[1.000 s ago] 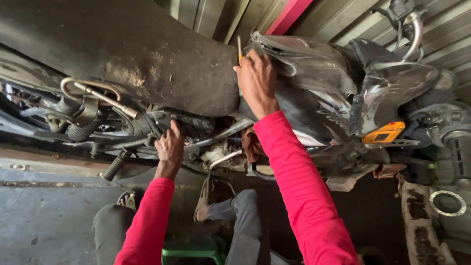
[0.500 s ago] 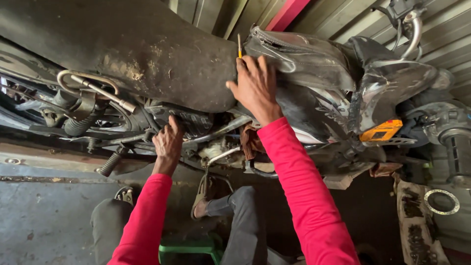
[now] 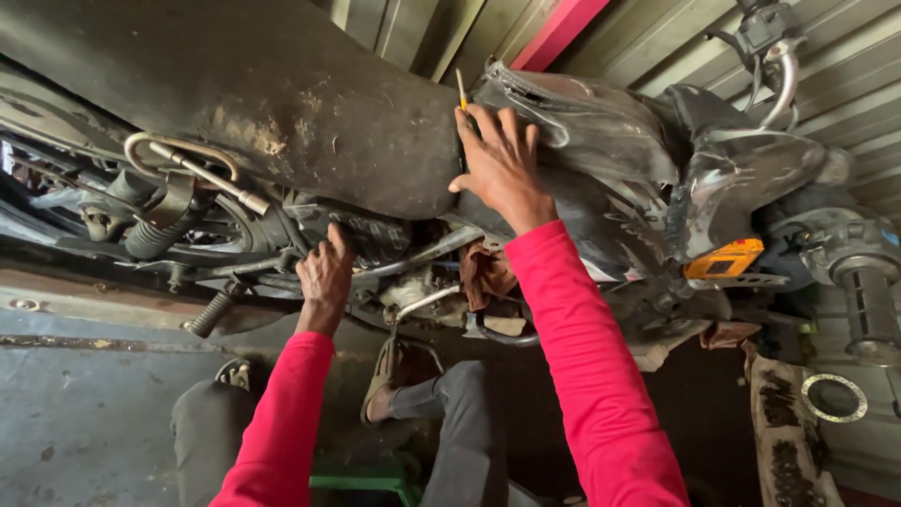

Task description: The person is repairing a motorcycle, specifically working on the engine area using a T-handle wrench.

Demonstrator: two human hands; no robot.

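A dusty black motorcycle lies across the view, with its long seat on the left and its dented tank on the right. My right hand rests flat on the tank where it meets the seat, fingers spread. A thin yellow rod sticks up just beyond the index fingertip. My left hand reaches under the seat, fingers against a black ribbed cover beside the frame tube; its fingertips are partly hidden. Both sleeves are red.
A chrome grab rail and a rear shock spring sit at the left. An orange indicator and a handlebar grip are at the right. My sandalled foot and a green stool are below. A metal ring lies right.
My right hand has uncurled and now lies flat with fingers spread on the tank. My left hand has stayed at the same spot under the seat.
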